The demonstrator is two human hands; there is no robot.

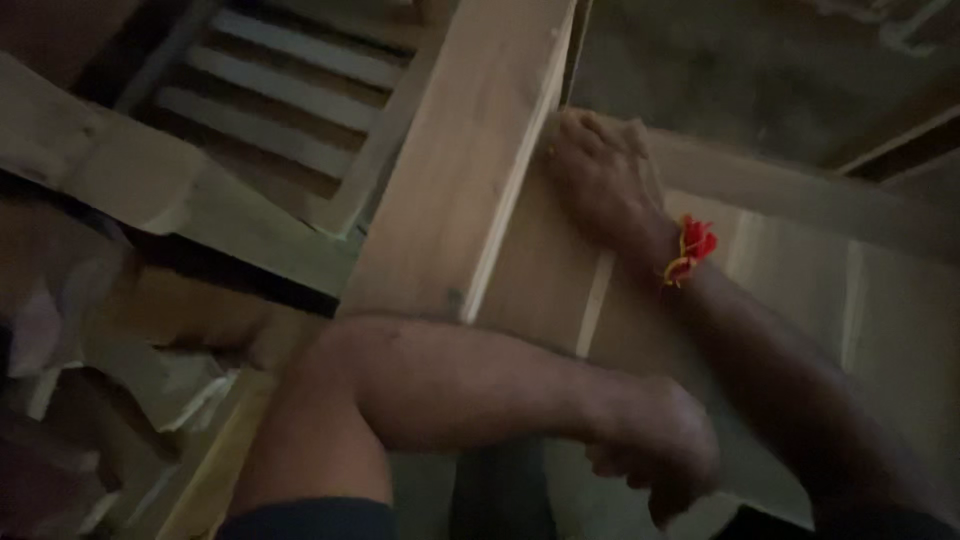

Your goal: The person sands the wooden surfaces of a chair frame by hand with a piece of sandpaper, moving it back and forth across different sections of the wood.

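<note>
Looked like you were mid-steadying: your right hand [598, 170] pressed flat, fingers spread, on the wooden panel [545, 280] beside the upright plank [470, 150]. Your left hand [655, 445] hung curled below, too dark to tell if holding anything. Next you'd want firmer bracing.

No packages, labels, signs or screens show in this view.
</note>
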